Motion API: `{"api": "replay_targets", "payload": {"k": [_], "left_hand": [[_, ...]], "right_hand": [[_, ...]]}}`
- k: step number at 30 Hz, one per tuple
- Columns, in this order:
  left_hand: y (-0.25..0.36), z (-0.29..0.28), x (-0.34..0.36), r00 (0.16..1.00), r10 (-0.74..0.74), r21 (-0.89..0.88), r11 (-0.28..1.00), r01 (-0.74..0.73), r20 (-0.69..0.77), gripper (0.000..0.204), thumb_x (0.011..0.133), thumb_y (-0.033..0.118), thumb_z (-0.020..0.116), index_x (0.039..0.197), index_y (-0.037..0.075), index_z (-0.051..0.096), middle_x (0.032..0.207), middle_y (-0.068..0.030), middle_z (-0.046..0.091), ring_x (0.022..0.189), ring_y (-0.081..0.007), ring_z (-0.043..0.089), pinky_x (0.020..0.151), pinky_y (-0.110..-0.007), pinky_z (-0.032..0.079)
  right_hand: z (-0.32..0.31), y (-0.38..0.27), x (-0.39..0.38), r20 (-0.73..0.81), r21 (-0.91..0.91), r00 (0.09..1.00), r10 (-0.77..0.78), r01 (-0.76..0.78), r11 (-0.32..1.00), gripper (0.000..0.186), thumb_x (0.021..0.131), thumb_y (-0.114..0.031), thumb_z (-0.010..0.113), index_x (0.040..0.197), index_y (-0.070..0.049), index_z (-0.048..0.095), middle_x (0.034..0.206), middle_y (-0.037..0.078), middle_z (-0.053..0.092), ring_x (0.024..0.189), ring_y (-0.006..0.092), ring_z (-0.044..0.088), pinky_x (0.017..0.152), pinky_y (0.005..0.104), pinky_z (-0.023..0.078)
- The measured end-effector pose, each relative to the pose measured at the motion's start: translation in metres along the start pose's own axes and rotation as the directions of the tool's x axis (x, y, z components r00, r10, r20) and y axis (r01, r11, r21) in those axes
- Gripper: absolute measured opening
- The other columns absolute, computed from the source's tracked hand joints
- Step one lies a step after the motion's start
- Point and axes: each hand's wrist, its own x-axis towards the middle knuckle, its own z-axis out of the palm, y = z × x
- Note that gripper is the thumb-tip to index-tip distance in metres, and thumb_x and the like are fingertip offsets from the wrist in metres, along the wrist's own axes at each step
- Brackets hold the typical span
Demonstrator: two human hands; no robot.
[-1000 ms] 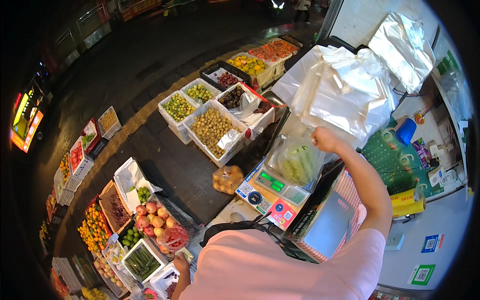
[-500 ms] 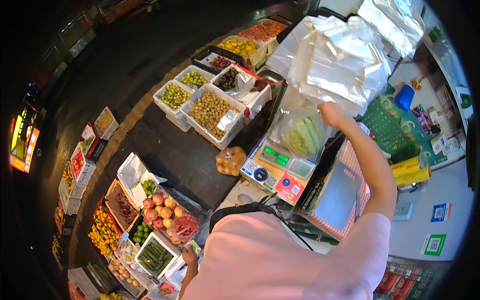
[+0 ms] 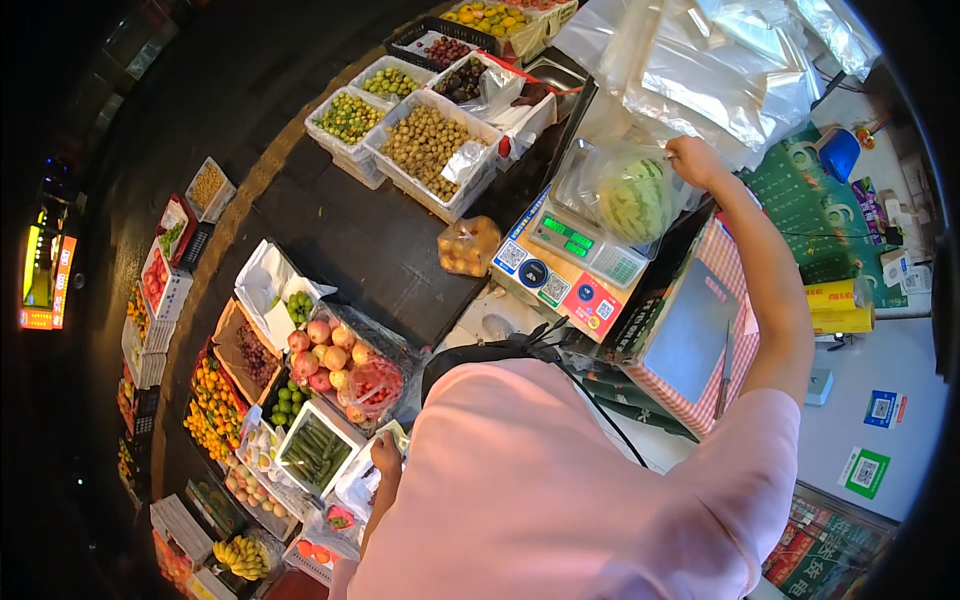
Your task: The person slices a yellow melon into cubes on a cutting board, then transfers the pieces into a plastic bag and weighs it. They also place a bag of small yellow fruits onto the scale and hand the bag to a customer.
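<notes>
My right hand (image 3: 697, 163) is closed on the gathered top of a clear plastic bag (image 3: 602, 185). Inside the bag is a striped green watermelon (image 3: 636, 203), resting on the pan of a digital scale (image 3: 600, 258) with a lit green display. My left hand (image 3: 386, 456) is low at the left, beside the fruit display, its fingers curled. A small pale yellowish piece (image 3: 397, 436) shows at those fingertips; its kind I cannot make out.
Stacked clear plastic bags (image 3: 710, 70) lie beyond the scale. A knife (image 3: 724, 375) rests by a grey board (image 3: 690, 325) on a checked cloth. Crates of longans (image 3: 425, 150) and pomegranates (image 3: 330, 355) stand left. A bag of round fruit (image 3: 468, 246) sits beside the counter.
The whole view has shifted, so the counter and scale appear higher. The watermelon's stripes show more sharply now. My right hand keeps its grip on the bag.
</notes>
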Motion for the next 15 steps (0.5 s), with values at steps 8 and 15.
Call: {"api": "replay_targets", "payload": {"k": [8,15], "left_hand": [[-0.010,0.000,0.002,0.998,0.052,0.040,0.998,-0.051,-0.022,0.055,0.092,0.042,0.060,0.067,-0.007,0.057,0.060,-0.0224,0.057,0.054,-0.0322,0.053,0.056,-0.049,0.041],[-0.009,0.006,0.008,0.998,0.044,-0.002,0.999,-0.044,-0.039,0.056,0.092,0.042,0.059,0.066,-0.006,0.055,0.059,-0.0218,0.054,0.056,-0.0320,0.050,0.058,-0.049,0.038]], "right_hand": [[-0.005,-0.001,0.006,0.010,-0.032,0.998,0.066,-0.066,0.997,0.021,0.082,-0.014,0.056,0.096,-0.006,0.070,0.093,0.022,0.068,0.093,0.0399,0.065,0.082,0.0487,0.051],[-0.006,-0.002,0.010,0.056,-0.112,0.998,0.018,-0.012,0.994,0.022,0.085,-0.016,0.057,0.100,-0.011,0.072,0.117,0.017,0.065,0.114,0.0373,0.058,0.092,0.0490,0.048]]}}
